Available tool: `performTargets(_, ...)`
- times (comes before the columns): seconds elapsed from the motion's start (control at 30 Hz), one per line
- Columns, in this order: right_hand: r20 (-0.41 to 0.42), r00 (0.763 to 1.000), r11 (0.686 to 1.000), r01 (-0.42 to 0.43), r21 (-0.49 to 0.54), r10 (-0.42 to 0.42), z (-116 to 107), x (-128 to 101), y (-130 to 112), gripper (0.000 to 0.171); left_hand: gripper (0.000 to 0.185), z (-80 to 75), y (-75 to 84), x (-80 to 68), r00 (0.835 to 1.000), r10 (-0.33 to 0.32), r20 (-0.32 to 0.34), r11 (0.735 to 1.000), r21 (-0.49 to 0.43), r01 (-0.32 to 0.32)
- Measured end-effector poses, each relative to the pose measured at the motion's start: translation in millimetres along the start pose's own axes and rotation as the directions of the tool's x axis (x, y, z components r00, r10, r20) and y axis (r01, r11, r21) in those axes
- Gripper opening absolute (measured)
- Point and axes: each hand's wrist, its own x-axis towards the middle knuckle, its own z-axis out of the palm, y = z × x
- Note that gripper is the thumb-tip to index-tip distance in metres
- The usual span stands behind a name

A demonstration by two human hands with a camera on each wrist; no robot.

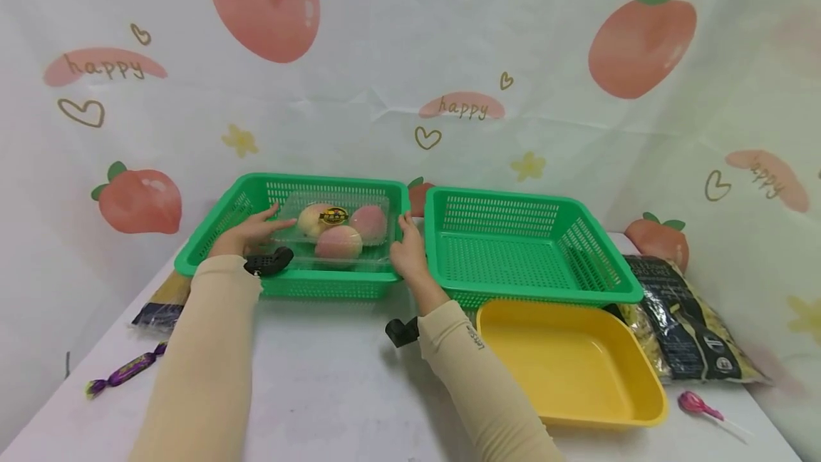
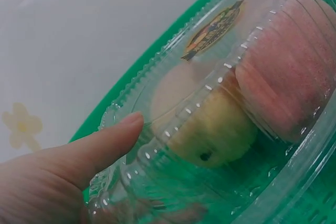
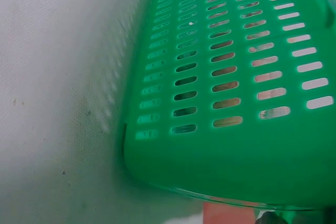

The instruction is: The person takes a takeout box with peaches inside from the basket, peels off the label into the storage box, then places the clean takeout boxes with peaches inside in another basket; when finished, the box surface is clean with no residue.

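A clear plastic clamshell box (image 1: 336,227) with three peaches and a gold label sits inside the left green basket (image 1: 321,282). My left hand (image 1: 251,235) reaches into that basket and pinches the box's left edge. In the left wrist view its thumb (image 2: 100,148) lies on the ribbed lid of the box (image 2: 226,103). My right hand (image 1: 408,248) holds the right rim of the same basket, thumb up at the corner. The right wrist view shows only that basket's slotted outer wall (image 3: 231,77) and a bit of finger (image 3: 226,216) below it.
A second green basket (image 1: 532,291), empty, stands just to the right, with a yellow tray (image 1: 577,369) in front of it. Pasta bags (image 1: 693,319) lie at the far right and another bag (image 1: 163,305) at the left. A purple candy (image 1: 125,371) and a pink lollipop (image 1: 695,405) lie on the white table.
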Motion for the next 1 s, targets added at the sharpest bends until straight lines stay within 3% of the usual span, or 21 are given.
performTargets(0.4,-0.007,1.0,1.0,-0.007,-0.003,0.007,0.7,-0.1,-0.2,0.06,0.079,0.7,1.2,0.6,0.999,0.03,0.036,0.998,0.052,-0.032)
performTargets(0.57,-0.002,1.0,1.0,0.0,0.007,0.0,0.6,-0.5,-1.3,0.059,0.078,0.4,1.8,-0.6,0.999,0.038,0.02,0.997,0.062,-0.04)
performTargets(1.0,0.002,1.0,1.0,-0.005,0.01,0.005,0.2,-1.2,-1.3,0.058,0.069,-3.2,5.0,-7.8,0.999,0.039,-0.021,0.989,-0.142,-0.042)
